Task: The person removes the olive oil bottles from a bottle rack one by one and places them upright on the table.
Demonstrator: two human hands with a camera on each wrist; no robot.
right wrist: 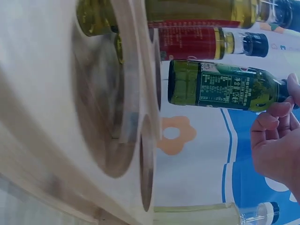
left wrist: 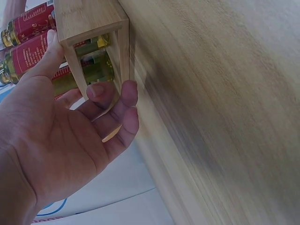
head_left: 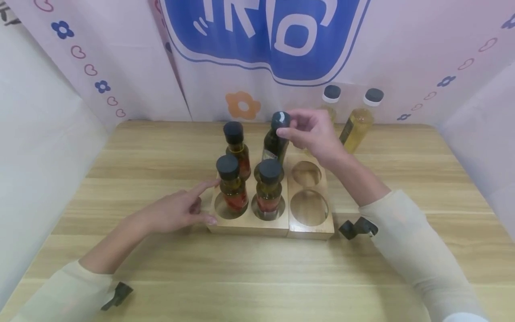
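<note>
My right hand pinches a dark green glass bottle by its black cap and neck. The bottle's base hangs over the rear middle hole of the wooden bottle rack, clear of the rim in the right wrist view. My left hand rests at the rack's left end, thumb and index finger touching it, other fingers loosely bent below in the left wrist view. Three red-labelled bottles stand in the rack: one front left, one front middle, another rear left.
Two holes on the rack's right hold nothing. Behind it, to the right, stand two pale yellow bottles, one in plain sight, the other partly hidden by my right hand. A printed cloth hangs behind the wooden table.
</note>
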